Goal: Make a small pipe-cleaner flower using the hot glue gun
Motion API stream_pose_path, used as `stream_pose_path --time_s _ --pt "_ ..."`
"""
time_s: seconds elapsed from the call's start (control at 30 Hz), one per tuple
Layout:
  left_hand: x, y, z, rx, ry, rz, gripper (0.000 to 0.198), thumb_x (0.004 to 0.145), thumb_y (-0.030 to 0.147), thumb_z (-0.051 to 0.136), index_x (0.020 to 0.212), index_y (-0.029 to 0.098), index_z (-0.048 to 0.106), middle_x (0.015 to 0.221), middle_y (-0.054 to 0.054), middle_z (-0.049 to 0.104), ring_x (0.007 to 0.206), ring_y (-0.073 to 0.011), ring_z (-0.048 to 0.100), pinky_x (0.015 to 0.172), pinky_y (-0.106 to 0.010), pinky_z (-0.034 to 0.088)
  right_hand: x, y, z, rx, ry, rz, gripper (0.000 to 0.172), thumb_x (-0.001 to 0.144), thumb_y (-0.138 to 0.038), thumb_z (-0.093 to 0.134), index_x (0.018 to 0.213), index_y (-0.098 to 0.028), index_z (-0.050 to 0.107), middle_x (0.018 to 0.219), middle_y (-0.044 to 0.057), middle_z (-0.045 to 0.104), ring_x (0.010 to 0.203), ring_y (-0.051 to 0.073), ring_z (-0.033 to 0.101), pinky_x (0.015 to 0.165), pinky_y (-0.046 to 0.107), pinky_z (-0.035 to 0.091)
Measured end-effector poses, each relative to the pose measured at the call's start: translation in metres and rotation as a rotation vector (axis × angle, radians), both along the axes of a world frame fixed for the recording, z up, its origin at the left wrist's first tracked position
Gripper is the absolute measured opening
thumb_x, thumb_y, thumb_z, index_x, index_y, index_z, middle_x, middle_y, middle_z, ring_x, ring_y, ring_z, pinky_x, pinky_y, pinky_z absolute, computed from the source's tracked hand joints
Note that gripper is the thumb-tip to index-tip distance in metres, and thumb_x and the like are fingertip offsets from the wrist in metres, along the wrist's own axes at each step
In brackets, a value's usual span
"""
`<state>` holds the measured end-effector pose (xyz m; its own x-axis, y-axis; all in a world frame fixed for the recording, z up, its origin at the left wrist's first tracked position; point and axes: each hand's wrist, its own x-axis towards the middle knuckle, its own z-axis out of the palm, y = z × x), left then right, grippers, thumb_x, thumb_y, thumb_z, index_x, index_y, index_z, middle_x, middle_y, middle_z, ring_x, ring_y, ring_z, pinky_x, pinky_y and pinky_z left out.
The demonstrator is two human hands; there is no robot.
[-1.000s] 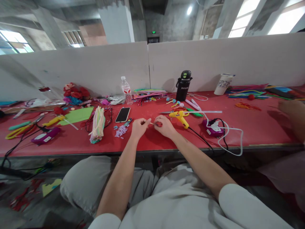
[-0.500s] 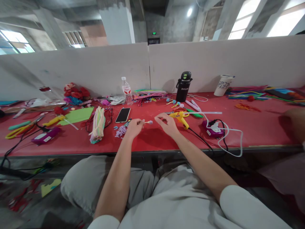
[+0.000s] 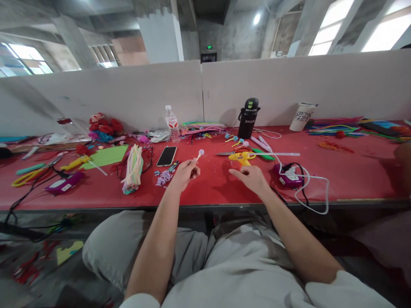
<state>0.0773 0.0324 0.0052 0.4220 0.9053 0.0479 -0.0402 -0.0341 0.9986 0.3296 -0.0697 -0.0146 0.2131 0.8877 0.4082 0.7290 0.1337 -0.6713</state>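
My left hand (image 3: 185, 173) is closed in a pinch on a thin stick with a small pale ball at its tip (image 3: 201, 152), held tilted up above the red table (image 3: 212, 184). My right hand (image 3: 253, 178) hovers low over the table with its fingers loosely apart and nothing in them that I can make out. It is just in front of the yellow glue gun (image 3: 242, 157). A small heap of lilac beads (image 3: 163, 177) lies left of my left hand, beside a black phone (image 3: 166, 155).
A bundle of pastel pipe cleaners (image 3: 132, 167), green paper (image 3: 105, 155) and a second glue gun (image 3: 73, 163) lie to the left. A water bottle (image 3: 171, 124), black flask (image 3: 248, 118) and paper cup (image 3: 303, 116) stand by the divider. A purple plug block (image 3: 287, 176) trails white cable. Another person's hand (image 3: 404, 159) shows at far right.
My hands have parted. The left hand has raised the stick so its tip points up, and the right hand has let go and moved right toward the yellow glue gun.
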Motion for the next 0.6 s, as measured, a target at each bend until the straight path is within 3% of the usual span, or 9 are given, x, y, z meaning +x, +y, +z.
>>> stream_pose_path --time_s 0.1,0.2,0.27,0.37,0.47,0.6 --pt "0.003 -0.006 0.004 -0.050 -0.064 -0.062 0.035 0.081 0.049 0.062 0.075 0.017 0.050 0.062 -0.002 0.061 0.051 -0.0080 0.047 0.050 -0.022 0.034 0.026 -0.012 -0.005 -0.004 -0.147 -0.296 0.053 0.081 -0.069 0.052 0.060 -0.020 0.051 0.060 0.003 0.055 0.058 0.017 0.052 0.056 0.029 0.035" --pt "0.005 -0.010 0.006 -0.083 -0.112 -0.102 0.029 0.081 0.043 0.064 0.081 0.018 0.049 0.067 -0.003 0.065 0.054 -0.0092 0.052 0.054 -0.022 0.038 0.043 -0.006 -0.009 -0.021 -0.256 -0.398 0.054 0.078 -0.070 0.055 0.091 -0.018 0.061 0.098 0.013 0.064 0.089 0.027 0.060 0.068 0.033 0.042" --pt "0.005 -0.010 0.006 -0.081 -0.113 -0.116 0.026 0.081 0.040 0.063 0.085 0.017 0.052 0.067 -0.004 0.066 0.055 -0.0098 0.053 0.054 -0.023 0.039 0.049 0.009 -0.010 -0.101 -0.319 -0.333 0.057 0.075 -0.070 0.058 0.097 -0.017 0.062 0.104 0.016 0.064 0.096 0.030 0.060 0.073 0.036 0.044" --pt "0.005 -0.008 0.005 -0.050 -0.084 -0.091 0.028 0.082 0.039 0.060 0.095 0.015 0.061 0.066 -0.004 0.066 0.056 -0.0106 0.055 0.053 -0.022 0.039 0.049 0.035 -0.009 -0.241 -0.294 -0.195 0.042 0.076 -0.056 0.064 0.087 -0.016 0.064 0.086 0.013 0.066 0.081 0.028 0.063 0.070 0.036 0.045" --pt "0.007 -0.004 0.001 -0.011 -0.042 -0.001 0.031 0.082 0.040 0.057 0.095 0.013 0.064 0.061 -0.004 0.065 0.053 -0.0112 0.055 0.051 -0.023 0.039 0.040 0.054 -0.004 -0.216 -0.070 -0.048 0.028 0.077 -0.039 0.067 0.091 -0.014 0.063 0.084 0.010 0.067 0.074 0.023 0.063 0.066 0.033 0.046" --pt "0.007 0.004 -0.005 0.060 0.057 0.197 0.026 0.081 0.037 0.055 0.084 0.013 0.064 0.053 -0.002 0.062 0.043 -0.0106 0.051 0.047 -0.023 0.038 0.017 0.065 0.005 -0.184 0.326 0.251 0.032 0.075 -0.043 0.070 0.089 -0.016 0.065 0.077 0.006 0.068 0.062 0.016 0.060 0.058 0.029 0.048"
